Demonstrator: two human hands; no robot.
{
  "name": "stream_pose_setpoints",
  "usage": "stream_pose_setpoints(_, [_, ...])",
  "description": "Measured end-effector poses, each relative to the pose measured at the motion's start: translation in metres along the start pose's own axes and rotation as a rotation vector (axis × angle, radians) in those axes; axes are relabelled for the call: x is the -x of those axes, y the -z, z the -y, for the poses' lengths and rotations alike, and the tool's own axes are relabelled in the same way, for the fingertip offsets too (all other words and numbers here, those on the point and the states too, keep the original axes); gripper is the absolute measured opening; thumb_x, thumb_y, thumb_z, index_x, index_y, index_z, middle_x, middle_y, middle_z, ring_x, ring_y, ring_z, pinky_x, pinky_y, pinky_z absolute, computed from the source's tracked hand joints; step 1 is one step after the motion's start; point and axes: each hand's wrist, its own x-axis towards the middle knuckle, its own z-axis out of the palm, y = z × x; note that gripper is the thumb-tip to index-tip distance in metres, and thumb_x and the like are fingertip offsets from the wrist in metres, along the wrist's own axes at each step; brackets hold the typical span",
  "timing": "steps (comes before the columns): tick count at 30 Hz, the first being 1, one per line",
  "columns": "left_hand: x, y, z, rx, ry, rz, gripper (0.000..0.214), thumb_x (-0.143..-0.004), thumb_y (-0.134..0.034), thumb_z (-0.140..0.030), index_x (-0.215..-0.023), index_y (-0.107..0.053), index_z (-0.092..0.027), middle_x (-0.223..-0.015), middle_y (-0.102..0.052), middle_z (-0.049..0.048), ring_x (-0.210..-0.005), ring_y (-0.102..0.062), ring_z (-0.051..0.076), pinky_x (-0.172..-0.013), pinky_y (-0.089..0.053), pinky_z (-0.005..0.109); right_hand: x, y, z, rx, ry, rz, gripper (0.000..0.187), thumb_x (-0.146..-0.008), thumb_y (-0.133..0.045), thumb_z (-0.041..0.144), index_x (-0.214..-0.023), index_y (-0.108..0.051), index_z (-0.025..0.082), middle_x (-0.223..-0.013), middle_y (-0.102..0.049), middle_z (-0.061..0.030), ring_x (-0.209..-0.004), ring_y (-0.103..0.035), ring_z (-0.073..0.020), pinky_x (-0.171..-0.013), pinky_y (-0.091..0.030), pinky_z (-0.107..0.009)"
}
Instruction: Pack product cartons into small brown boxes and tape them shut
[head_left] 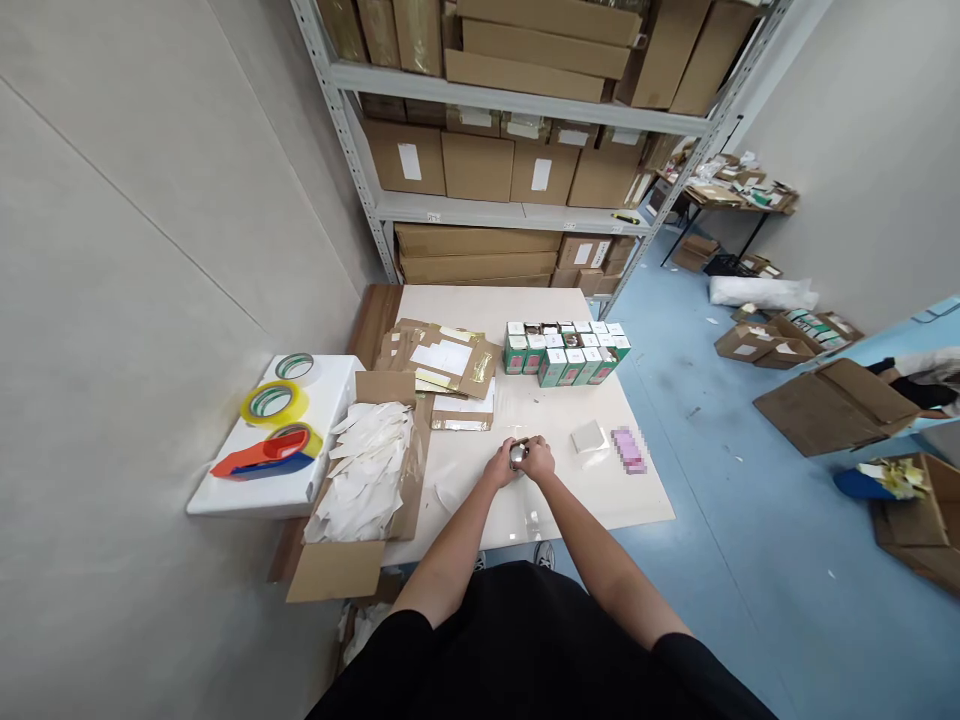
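Silvery round object (518, 456): Held between the left hand (500, 464) and the right hand (537, 459), over the near half of the white table (634, 500); could not tell whether resting on the surface.
Metal shelving (495, 211): Stood behind the table, packed with brown cartons (477, 168).
Open carton (337, 571): Stood along the table's left side, heaped with white strips (365, 470).
Far side of the table: Held flattened cardboard (482, 372) to the left and rows of green-and-white boxes (574, 367) to the right.
White packet (589, 438): Lay to the right of the hands, just beside a blurred pink item (628, 450).
Left hand: Curled around the object's left side, grasping.
Right hand: Closed around the opposite side, sharing the hold.
Grip on the object: Seemed best kept light and even, pressing from both sides rather than one. Seemed wise to stay at the edge, off the shiny face, to avoid smudges, and low over the tabletop, to make any slip a short drop.
Shiny top: Appeared round, silver and mirror-like, with a darker rim partly showing. Mostly covered along the sides; too small in view to make out markings or exact kind.
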Motion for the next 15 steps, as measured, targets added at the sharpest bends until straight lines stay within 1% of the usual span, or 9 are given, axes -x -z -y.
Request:
stream_pose_setpoints(3, [0.002,0.0,-0.001,-0.023,0.053,0.02,0.083,-0.074,-0.079,-0.021,-0.147,-0.04,-0.028,-0.149,-0.056,0.0151,-0.121,-0.066,0.033,-0.098,-0.052,0.041,-0.001,0.001,0.003,0.01,0.015,-0.011,0.038,-0.058,-0.088,0.022,-0.091,-0.071,0.021,-0.151,-0.047,-0.0163,-0.13,-0.052,-0.0355,-0.097,-0.049,-0.041])
stream_pose_setpoints(5, [0.001,0.002,-0.002,-0.033,0.049,0.029,0.078,-0.075,-0.079,-0.022,-0.144,-0.042,-0.028,-0.146,-0.057,0.0148,-0.12,-0.067,0.033,-0.096,-0.052,0.04,0.001,0.003,0.004,0.019,0.056,-0.02,0.034,-0.057,-0.087,0.023,-0.085,-0.069,0.02,-0.16,-0.04,-0.0164,-0.135,-0.049,-0.0366,-0.1,-0.048,-0.042])
stream_pose_setpoints(7, [0.0,0.005,-0.002,-0.044,0.049,0.04,0.076,-0.075,-0.079,-0.023,-0.142,-0.044,-0.028,-0.143,-0.059,0.0145,-0.119,-0.067,0.032,-0.094,-0.052,0.039,0.005,0.005,0.005,0.014,0.09,-0.036,0.033,-0.057,-0.086,0.025,-0.083,-0.067,0.02,-0.164,-0.036,-0.0164,-0.136,-0.049,-0.0369,-0.1,-0.048,-0.042])
stream_pose_setpoints(9, [-0.001,0.008,-0.001,-0.046,0.065,0.039,0.075,-0.074,-0.081,-0.026,-0.14,-0.045,-0.028,-0.141,-0.06,0.0139,-0.118,-0.068,0.032,-0.093,-0.052,0.039,0.01,0.011,0.007,-0.027,0.101,-0.08,0.035,-0.058,-0.085,0.028,-0.086,-0.065,0.02,-0.163,-0.038,-0.0169,-0.135,-0.051,-0.0361,-0.098,-0.049,-0.04])
stream_pose_setpoints(10, [-0.001,0.009,-0.001,-0.042,0.07,0.033,0.075,-0.074,-0.082,-0.029,-0.139,-0.046,-0.028,-0.14,-0.061,0.0135,-0.118,-0.068,0.032,-0.093,-0.052,0.038,0.012,0.016,0.009,-0.062,0.096,-0.11,0.037,-0.059,-0.084,0.029,-0.089,-0.064,0.021,-0.161,-0.042,-0.0171,-0.133,-0.053,-0.0349,-0.097,-0.049,-0.039])
stream_pose_setpoints(12, [0.0,0.01,-0.001,-0.023,0.063,0.015,0.077,-0.073,-0.084,-0.034,-0.139,-0.046,-0.029,-0.139,-0.062,0.0122,-0.12,-0.067,0.031,-0.093,-0.052,0.036,0.014,0.031,0.015,-0.149,0.069,-0.167,0.042,-0.062,-0.08,0.032,-0.099,-0.063,0.022,-0.147,-0.056,-0.0161,-0.123,-0.06,-0.0312,-0.094,-0.05,-0.038])
stream_pose_setpoints(14, [0.002,0.011,-0.003,-0.01,0.045,0.008,0.077,-0.072,-0.085,-0.039,-0.138,-0.046,-0.029,-0.136,-0.063,0.0115,-0.12,-0.067,0.031,-0.093,-0.051,0.035,0.014,0.056,0.025,-0.233,0.033,-0.179,0.044,-0.065,-0.076,0.034,-0.105,-0.06,0.024,-0.119,-0.071,-0.0099,-0.1,-0.068,-0.0266,-0.085,-0.052,-0.036])
stream_pose_setpoints(15, [0.003,0.012,-0.004,-0.013,0.045,0.008,0.077,-0.072,-0.085,-0.04,-0.138,-0.046,-0.028,-0.135,-0.063,0.0119,-0.119,-0.067,0.031,-0.092,-0.051,0.035,0.014,0.07,0.031,-0.263,0.058,-0.179,0.043,-0.065,-0.075,0.035,-0.104,-0.059,0.024,-0.107,-0.073,-0.0065,-0.092,-0.069,-0.0251,-0.082,-0.052,-0.035])
